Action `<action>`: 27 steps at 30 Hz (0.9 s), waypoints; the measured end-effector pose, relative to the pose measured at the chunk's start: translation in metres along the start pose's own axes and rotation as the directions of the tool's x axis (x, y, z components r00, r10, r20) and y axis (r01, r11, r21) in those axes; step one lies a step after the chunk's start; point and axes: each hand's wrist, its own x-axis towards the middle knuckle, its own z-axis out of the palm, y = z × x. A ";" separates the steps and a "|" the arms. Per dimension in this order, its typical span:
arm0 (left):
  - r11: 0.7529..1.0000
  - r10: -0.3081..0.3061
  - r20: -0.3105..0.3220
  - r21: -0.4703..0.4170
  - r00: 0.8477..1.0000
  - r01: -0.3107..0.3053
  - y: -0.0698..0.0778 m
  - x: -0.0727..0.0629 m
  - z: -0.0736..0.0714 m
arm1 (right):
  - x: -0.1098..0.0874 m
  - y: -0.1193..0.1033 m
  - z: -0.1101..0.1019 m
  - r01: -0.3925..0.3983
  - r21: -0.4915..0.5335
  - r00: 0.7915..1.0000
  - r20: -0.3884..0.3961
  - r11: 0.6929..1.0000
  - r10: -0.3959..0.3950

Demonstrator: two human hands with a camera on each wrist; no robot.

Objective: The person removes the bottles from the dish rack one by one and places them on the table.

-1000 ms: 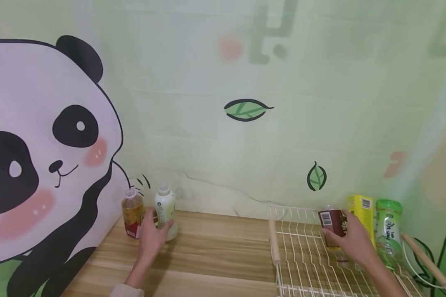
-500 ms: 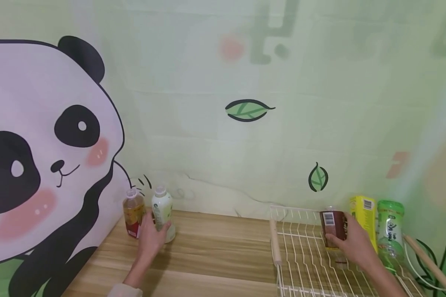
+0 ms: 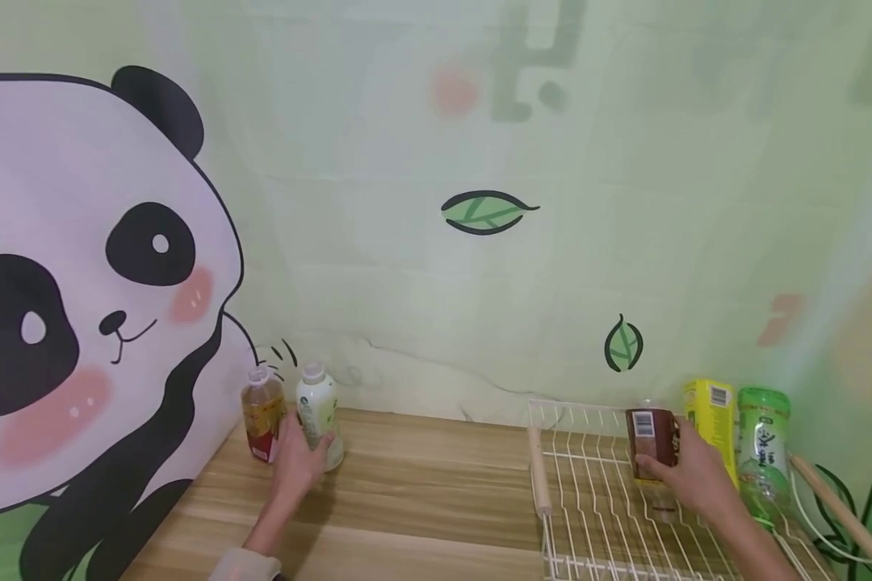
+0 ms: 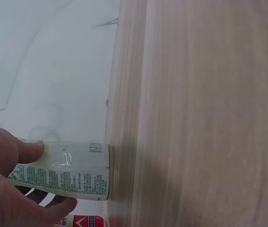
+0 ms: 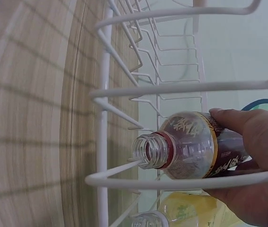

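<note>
In the head view my left hand (image 3: 298,457) grips a white bottle with green print (image 3: 317,411), upright at the back left of the wooden table. The left wrist view shows the thumb and fingers around this bottle (image 4: 65,170), its base at the table surface. Just left of it stands a bottle with a gold and red label (image 3: 264,415). My right hand (image 3: 693,472) holds a clear bottle with a dark red label (image 3: 652,444), neck down, over the white wire rack. In the right wrist view the open neck of this bottle (image 5: 155,150) is among the wires.
The white wire rack (image 3: 589,458) with wooden handles stands on the table (image 3: 421,468) at the right. Beside my right hand are an inverted yellow bottle (image 3: 712,415) and an inverted green-labelled bottle (image 3: 763,436). A panda-printed wall (image 3: 407,323) closes off the back.
My left hand has shifted the white bottle slightly left, closer to the gold and red one. The right hand keeps its hold on the dark red bottle, almost still.
</note>
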 end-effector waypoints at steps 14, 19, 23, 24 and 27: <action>1.000 -0.010 0.000 0.017 1.000 0.010 0.003 0.005 0.002 | -0.003 -0.003 0.000 -0.003 -0.042 1.000 0.023 0.999 0.004; 1.000 -0.009 -0.012 0.014 1.000 0.009 0.005 0.006 0.001 | -0.004 -0.004 0.003 -0.026 -0.050 0.999 0.042 0.998 0.028; 0.999 -0.013 -0.003 0.030 1.000 0.013 0.004 0.006 0.004 | -0.005 -0.005 0.004 -0.030 -0.063 0.999 0.032 0.998 0.032; 0.999 -0.016 -0.002 0.036 1.000 0.016 0.004 0.005 0.004 | -0.005 -0.005 0.005 -0.025 -0.061 0.999 0.031 0.998 0.027; 0.998 -0.026 -0.005 0.050 1.000 0.026 0.003 0.004 0.005 | -0.006 -0.005 0.005 -0.007 -0.047 1.000 0.025 0.999 0.008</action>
